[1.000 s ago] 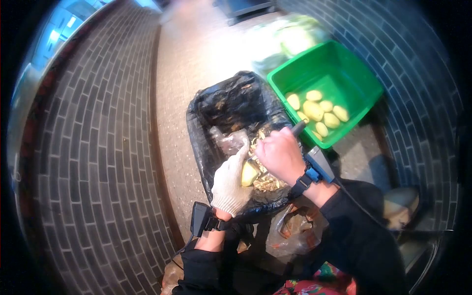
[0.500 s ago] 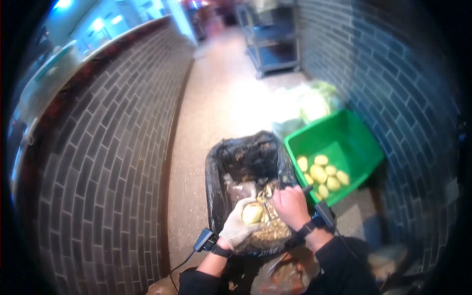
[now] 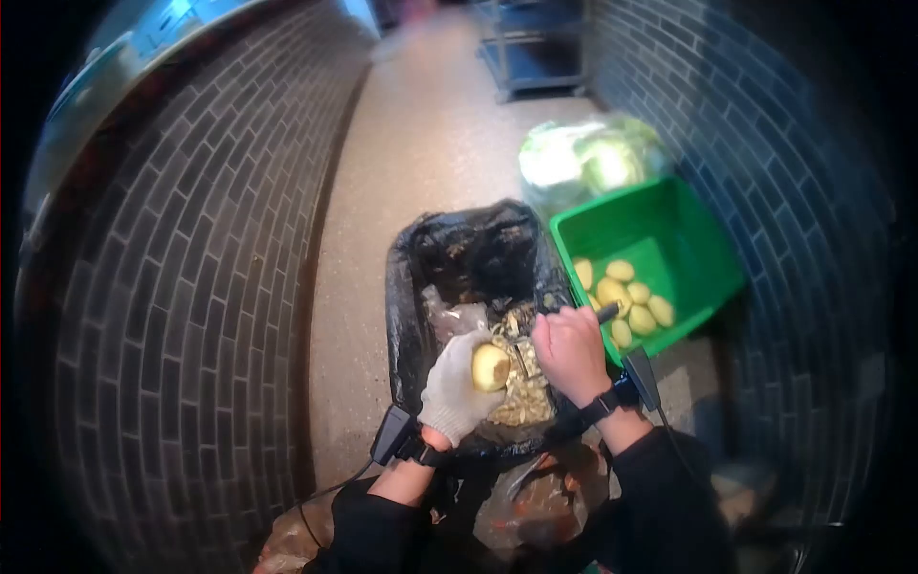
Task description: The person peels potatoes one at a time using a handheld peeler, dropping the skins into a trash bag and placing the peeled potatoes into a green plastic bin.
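Note:
In a pale knit glove, my left hand (image 3: 453, 387) is wrapped round a mostly pale yellow potato (image 3: 491, 369) with a brownish patch on it. My bare right hand (image 3: 571, 356) is closed on a peeler whose dark handle (image 3: 608, 312) sticks out to the right. The peeler's thin blade end lies just right of the potato, mostly hard to make out. Both hands are over a bin lined with a black bag (image 3: 406, 287). Inside it are heaped peelings (image 3: 524, 407) and a piece of clear plastic (image 3: 454, 318).
To the right stands a green crate (image 3: 693, 258) with several peeled potatoes (image 3: 643, 320). Behind it are bagged green vegetables (image 3: 593, 161). Brick walls (image 3: 206, 258) flank the passage, and a wheeled cart (image 3: 540, 62) stands farther back. A plastic bag with orange contents (image 3: 535, 507) lies near me.
My view has tipped downward, so the bin and crate sit higher in it. The potato has turned in my left hand, and the peeler has come slightly away from it.

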Tool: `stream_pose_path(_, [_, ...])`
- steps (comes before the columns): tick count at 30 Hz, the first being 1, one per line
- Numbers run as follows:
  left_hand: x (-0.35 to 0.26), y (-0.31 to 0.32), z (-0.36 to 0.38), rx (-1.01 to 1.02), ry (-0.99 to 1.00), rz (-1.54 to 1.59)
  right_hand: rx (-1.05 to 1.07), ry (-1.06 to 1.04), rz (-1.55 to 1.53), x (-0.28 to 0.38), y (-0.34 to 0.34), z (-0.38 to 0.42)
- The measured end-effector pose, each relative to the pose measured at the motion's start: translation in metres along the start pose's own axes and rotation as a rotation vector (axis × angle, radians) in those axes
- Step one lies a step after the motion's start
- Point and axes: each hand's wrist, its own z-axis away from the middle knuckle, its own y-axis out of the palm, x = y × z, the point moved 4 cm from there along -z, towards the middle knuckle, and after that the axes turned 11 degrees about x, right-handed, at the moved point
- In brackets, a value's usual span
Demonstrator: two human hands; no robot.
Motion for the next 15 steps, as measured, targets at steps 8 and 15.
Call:
stream_pose_path(8, [0.009, 0.013, 0.001, 0.100, -0.039, -0.071, -0.093, -0.218, -0.011, 0.026, 0.008, 0.010])
stream_pose_path(15, [-0.014, -0.001, 0.009, 0.234, -0.011, -0.049, 0.022, -0.051, 0.330, -0.020, 0.033, 0.015])
